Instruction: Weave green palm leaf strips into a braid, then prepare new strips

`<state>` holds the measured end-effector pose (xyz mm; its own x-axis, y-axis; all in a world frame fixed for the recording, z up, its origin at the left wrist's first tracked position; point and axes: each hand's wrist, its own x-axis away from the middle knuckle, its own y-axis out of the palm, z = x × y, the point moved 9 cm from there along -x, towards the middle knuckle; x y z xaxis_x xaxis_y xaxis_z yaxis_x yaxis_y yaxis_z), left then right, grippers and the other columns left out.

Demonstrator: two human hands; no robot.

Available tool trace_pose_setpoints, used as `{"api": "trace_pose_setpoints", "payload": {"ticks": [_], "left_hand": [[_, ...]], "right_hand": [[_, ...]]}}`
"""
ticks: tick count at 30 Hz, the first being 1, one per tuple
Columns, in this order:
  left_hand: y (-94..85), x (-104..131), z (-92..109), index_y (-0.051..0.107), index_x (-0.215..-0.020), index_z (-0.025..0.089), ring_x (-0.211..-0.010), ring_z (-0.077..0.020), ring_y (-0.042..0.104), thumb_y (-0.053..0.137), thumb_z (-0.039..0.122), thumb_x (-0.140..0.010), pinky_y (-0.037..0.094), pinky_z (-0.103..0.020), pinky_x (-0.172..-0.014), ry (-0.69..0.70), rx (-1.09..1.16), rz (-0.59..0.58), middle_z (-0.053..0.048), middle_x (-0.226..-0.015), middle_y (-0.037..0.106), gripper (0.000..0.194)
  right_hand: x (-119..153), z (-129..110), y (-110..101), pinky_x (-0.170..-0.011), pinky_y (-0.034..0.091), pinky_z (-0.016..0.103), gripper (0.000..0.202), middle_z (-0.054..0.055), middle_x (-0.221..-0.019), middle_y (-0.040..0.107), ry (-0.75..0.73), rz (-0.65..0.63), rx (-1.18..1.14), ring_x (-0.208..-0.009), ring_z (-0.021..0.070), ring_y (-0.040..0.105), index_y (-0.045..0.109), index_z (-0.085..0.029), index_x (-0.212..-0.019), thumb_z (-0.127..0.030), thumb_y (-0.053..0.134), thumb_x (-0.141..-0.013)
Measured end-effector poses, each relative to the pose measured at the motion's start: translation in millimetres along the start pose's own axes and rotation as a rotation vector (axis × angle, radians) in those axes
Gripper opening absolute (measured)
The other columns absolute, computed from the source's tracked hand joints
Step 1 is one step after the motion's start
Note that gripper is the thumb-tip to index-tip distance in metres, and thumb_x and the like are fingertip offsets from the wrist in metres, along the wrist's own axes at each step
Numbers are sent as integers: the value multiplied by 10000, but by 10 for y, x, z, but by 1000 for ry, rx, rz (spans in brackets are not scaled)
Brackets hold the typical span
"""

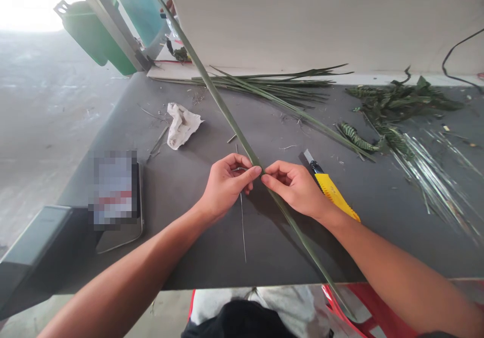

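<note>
A long green leaf blade (223, 107) slants across the view, from the upper left down past the table's front edge. Near its middle, my left hand (230, 182) pinches it between thumb and fingers. Just to the right, my right hand (293, 184) pinches the same blade, the two sets of fingertips almost touching. A thin metal wire (243, 229) runs under or through my left fingers; whether they grip it cannot be made out. Beside my right hand lies a yellow utility knife (335, 194) with its blade out, partly covered by my wrist.
Long green leaves (264, 88) lie along the back of the grey table (196, 257). At the right are dark woven leaf pieces (404, 101) and a bundle of shiny wires (438, 172). Crumpled paper (183, 125) and a phone-like device (124, 237) lie left. A green bin (86, 30) stands beyond.
</note>
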<state>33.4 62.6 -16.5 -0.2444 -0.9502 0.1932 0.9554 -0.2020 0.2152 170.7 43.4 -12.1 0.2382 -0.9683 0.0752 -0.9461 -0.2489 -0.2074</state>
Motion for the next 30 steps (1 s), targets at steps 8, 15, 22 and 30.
{"api": "trace_pose_setpoints", "payload": {"ticks": [8, 15, 22, 30], "left_hand": [[12, 9, 65, 567, -791, 162, -479, -65, 576, 869, 308, -722, 457, -187, -446, 94, -55, 0, 30, -711, 612, 343], [84, 18, 12, 574, -818, 167, -500, -86, 568, 845, 341, -758, 469, -206, -483, 37, -47, -56, 35, -620, 587, 327], [77, -8, 53, 541, -761, 173, -552, -91, 500, 720, 433, -815, 434, -218, -498, -201, 574, -115, 26, -678, 456, 320], [111, 19, 168, 526, -702, 179, -507, -93, 359, 573, 608, -893, 362, -238, -455, -193, 610, -203, 22, -645, 319, 472]], "right_hand": [[-25, 34, -2, -548, 388, 257, 280, -4, -704, 598, -24, 8, 29, -602, 118, 483, 658, -187, -880, -466, 672, -906], [-12, 12, -31, -488, 303, 235, 236, -61, -597, 438, -41, 18, 34, -527, 86, 370, 532, -203, -738, -324, 663, -892], [-30, 25, -116, -499, 323, 236, 221, -61, -623, 432, -49, 89, -73, -519, 81, 341, 532, -209, -758, -344, 644, -893], [-21, 12, -99, -486, 305, 240, 209, -59, -622, 432, -51, 88, -83, -523, 84, 332, 543, -213, -761, -339, 660, -881]]}}
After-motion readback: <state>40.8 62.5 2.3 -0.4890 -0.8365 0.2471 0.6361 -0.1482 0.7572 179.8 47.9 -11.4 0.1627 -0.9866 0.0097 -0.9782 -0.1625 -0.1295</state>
